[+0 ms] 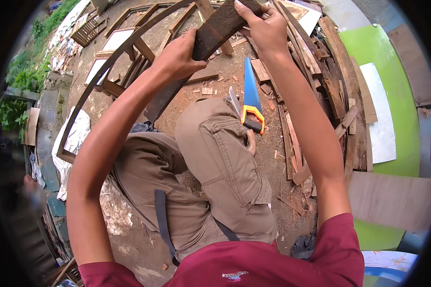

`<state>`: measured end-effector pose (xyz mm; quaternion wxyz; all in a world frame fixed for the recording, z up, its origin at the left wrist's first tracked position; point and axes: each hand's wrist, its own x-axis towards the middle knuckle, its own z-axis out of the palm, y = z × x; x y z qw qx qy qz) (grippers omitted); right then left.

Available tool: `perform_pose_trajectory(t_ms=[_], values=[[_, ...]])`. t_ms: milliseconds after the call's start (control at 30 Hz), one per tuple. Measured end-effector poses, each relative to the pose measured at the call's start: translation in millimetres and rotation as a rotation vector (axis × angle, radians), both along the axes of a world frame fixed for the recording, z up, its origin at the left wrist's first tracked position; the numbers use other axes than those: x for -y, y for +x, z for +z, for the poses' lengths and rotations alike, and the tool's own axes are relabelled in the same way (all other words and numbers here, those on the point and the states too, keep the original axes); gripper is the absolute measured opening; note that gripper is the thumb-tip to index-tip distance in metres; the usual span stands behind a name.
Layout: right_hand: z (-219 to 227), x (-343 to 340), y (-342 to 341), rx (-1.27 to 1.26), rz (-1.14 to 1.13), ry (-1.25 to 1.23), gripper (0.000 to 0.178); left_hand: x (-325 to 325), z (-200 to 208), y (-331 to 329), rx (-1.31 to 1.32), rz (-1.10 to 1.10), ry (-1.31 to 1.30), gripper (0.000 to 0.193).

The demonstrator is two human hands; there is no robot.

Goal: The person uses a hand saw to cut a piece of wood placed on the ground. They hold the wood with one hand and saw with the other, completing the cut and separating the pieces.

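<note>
A long dark wooden board (pixel 219 29) slants across the top of the view, raised above my knees. Its lower end reaches down past my left wrist. Around its left edge, my left hand (pixel 179 56) is closed, with the thumb along the near side. Farther up, my right hand (pixel 266 26) grips the board near its far end, thumb on the upper face. On the ground beyond my knee lies a handsaw (pixel 252 91) with a blue blade and an orange and black handle. Beside it a blade (pixel 235 101) is partly hidden by my knee.
Scrap planks (pixel 337 71) are piled along the right. Behind them lie a green sheet (pixel 388 91) and a white panel (pixel 379 115). A long curved wooden strip (pixel 88 98) arcs around the left, near wooden frames (pixel 143 48). Wood offcuts (pixel 207 91) litter the dirt ground.
</note>
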<state>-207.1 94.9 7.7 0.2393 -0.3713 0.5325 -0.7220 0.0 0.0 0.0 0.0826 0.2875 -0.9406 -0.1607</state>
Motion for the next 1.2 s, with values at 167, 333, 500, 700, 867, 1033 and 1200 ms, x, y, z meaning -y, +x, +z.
perform_pose_trajectory(t_ms=[167, 333, 500, 700, 867, 1033, 1200], values=[[-147, 0, -51, -0.215, -0.179, 0.268, 0.074, 51, -86, -42, 0.159, -0.171, -0.062, 0.067], [-339, -125, -45, -0.783, 0.352, 0.87, 0.032, 82, -148, -54, 0.499, -0.289, 0.049, 0.067], [-393, -158, -12, -0.983, 0.452, 0.941, 0.069, 119, -246, -62, 0.552, -0.367, -0.045, 0.062], [-386, -156, -12, -0.704, 0.119, 0.811, 0.03, 134, -291, -83, 0.598, -0.459, 0.009, 0.077], [-332, -197, -24, 0.113, -0.481, 0.778, 0.021, 162, -294, -139, 0.703, -0.417, 0.072, 0.073], [-302, -271, -7, 0.199, -0.514, 0.581, 0.01, 160, -308, -209, 0.761, -0.375, 0.219, 0.065], [-286, -244, 0, 0.301, -0.687, 0.486, 0.012, 134, -382, -211, 0.326, -0.223, -0.003, 0.072]])
